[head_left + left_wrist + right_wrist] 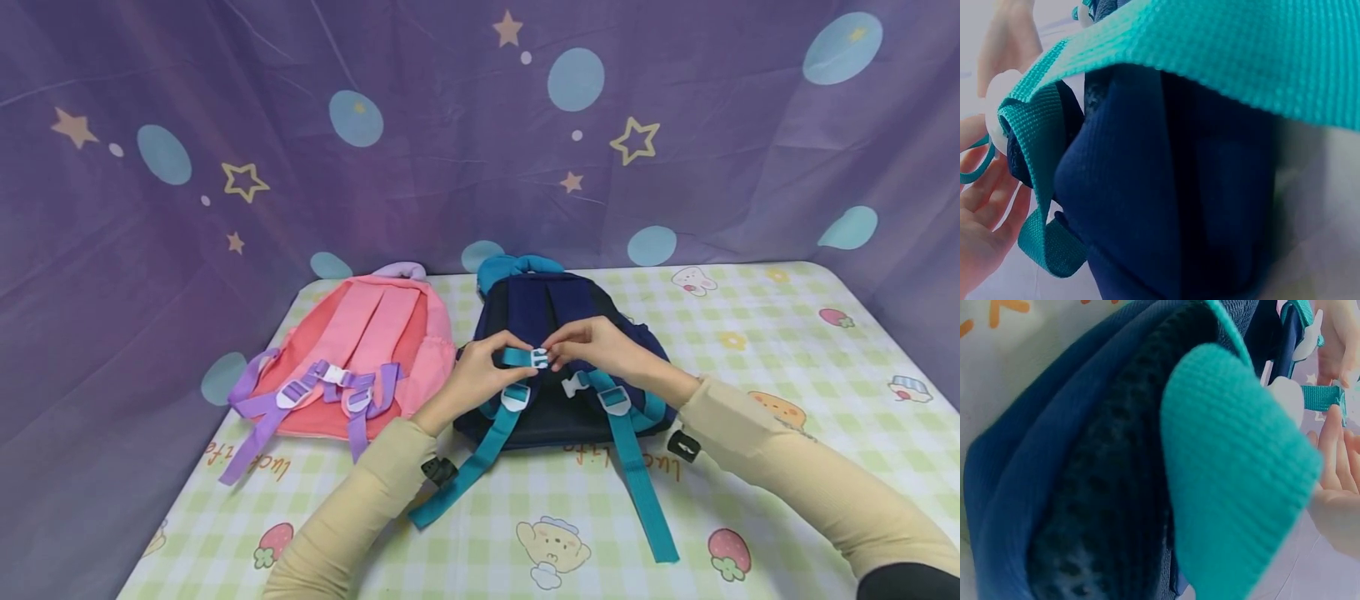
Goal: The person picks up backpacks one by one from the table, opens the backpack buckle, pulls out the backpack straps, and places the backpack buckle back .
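Observation:
A navy backpack (528, 304) lies with its shoulder straps facing up. Above its middle, my left hand (474, 367) holds a short teal strap (516, 357) that ends in a white buckle half (539, 359). From the other side, my right hand (600, 346) pinches that same white piece between thumb and fingers. Another white buckle half (574, 384) hangs on a teal strap just below my right hand. Teal webbing (1241, 56) crosses close in front of the left wrist camera, and a teal loop (1229, 462) fills the middle of the right wrist view.
On the left lies a pink backpack (356, 325) with purple straps, its white buckle (335, 376) fastened. Long teal strap ends (641, 492) trail over the checked tablecloth (465, 542). A purple curtain (465, 200) with stars stands behind the table.

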Available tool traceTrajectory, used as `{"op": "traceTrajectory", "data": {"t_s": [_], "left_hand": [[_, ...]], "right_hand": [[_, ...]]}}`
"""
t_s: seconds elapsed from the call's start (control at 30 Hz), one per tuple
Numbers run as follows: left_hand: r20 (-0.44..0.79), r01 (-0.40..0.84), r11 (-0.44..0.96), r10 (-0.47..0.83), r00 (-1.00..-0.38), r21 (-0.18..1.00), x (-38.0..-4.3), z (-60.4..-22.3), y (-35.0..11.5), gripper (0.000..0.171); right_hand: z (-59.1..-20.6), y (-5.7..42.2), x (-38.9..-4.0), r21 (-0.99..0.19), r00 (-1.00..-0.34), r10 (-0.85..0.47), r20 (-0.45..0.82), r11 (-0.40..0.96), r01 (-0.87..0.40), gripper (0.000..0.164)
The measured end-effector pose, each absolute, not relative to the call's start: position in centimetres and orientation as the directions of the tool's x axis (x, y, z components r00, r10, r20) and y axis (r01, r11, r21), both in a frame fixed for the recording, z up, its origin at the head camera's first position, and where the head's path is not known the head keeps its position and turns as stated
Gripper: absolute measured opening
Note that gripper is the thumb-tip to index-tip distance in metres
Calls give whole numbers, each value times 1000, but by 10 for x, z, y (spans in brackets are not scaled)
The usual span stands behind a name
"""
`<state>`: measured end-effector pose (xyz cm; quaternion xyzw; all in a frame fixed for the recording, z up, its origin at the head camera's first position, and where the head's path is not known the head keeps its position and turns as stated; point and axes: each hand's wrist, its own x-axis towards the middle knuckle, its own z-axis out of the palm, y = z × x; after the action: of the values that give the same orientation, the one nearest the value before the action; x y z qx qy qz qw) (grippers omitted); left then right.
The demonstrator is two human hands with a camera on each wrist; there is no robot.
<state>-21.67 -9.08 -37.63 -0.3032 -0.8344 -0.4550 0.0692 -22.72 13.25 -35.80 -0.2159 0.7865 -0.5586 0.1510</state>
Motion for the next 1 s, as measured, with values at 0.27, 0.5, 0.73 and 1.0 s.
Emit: {"op": "traceTrajectory", "data": {"t_s": [0.27,0.5,0.73,1.0], "left_hand": [[385,572,399,458,-801,716,-216,-376,-90,23],[388,586,403,473,-791,703,-217,-376,-88,24],[392,591,405,474,-788,698,-215,-376,-88,23],[372,568,422,460,-806,707,-214,-376,-88,21]], "right_hand": [[-356,132,-224,-923,-864,-504,16,324,-206,24],[-356,129,-223,-886,-861,-506,47,377,-270,21],[-358,129,-223,-870,-857,-510,74,387,-305,19],[-359,128,-222,-876,-860,-503,88,372,-307,18]]}}
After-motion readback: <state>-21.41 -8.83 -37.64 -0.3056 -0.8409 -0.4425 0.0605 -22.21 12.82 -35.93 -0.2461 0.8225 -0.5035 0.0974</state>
